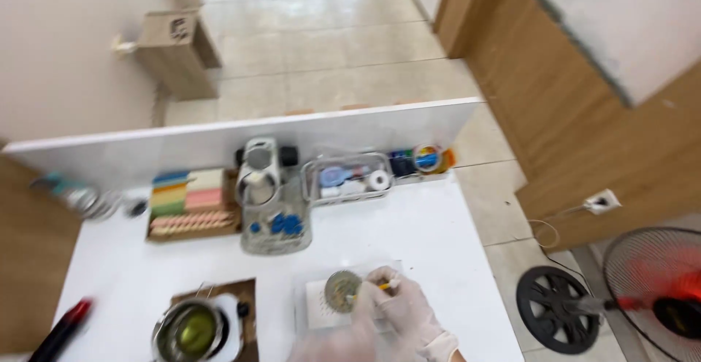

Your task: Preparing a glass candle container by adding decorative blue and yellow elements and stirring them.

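Observation:
Both of my hands wear white gloves at the table's near edge. My right hand [406, 309] pinches a thin tool with a yellow-orange handle [385, 286], its tip at a round greenish-gold disc [342, 291]. The disc lies on a white card inside a clear flat tray [303, 296]. My left hand [325, 345] is a blur low beside the tray, cut off by the frame's bottom edge, and its grip is unclear.
A small metal pot of green liquid [196, 330] sits on a brown board at the left, with a red-and-black stick [62, 325] beyond it. At the back stand a tray of coloured sticks [191, 201], a clear tub with blue pieces [277, 229] and a clear bin [347, 177]. A fan [657, 296] stands on the floor at the right.

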